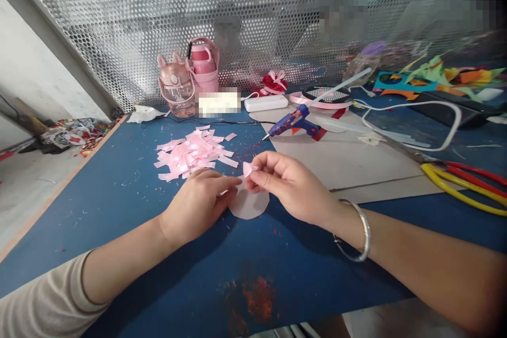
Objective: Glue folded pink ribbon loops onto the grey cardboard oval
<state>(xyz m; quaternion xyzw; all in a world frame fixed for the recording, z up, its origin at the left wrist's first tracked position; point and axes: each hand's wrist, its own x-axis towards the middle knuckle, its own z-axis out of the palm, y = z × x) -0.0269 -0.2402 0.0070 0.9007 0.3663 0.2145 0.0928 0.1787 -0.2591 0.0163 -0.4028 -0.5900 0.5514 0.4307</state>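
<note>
Head view, centre of the frame: the left hand (197, 205) lies palm down on the blue table (119, 211). Its fingers are stretched out and close together, clamped on nothing, with the tips resting on the left rim of a pale disc (250, 207). The right hand (285, 184) is just above the disc. Its thumb and forefinger are pinched shut on a small pink ribbon piece (247, 169), which stands clear of the disc and close to the left fingertips.

The grip on the ribbon piece looks thin. It is slick satin held by one edge, so it could slide or twist between the fingers and land crooked. The disc is pinned at one rim only, so a nudge from the right hand could turn it or skid it across the table.

Just above and left of the hands is a loose ribbon pile (193, 153). A sweep of the left forearm could scatter it.

Upper centre, the glue gun (295, 122) rests on the cardboard (356, 163) with its nozzle pointing toward the pile. If it is hot, a careless reach past it risks a burn or a drip. Its cord runs to the right.

At the right edge lie the scissors (463, 182), well apart from both hands. The bangle (358, 235) on the right wrist could drag over loose scraps.
</note>
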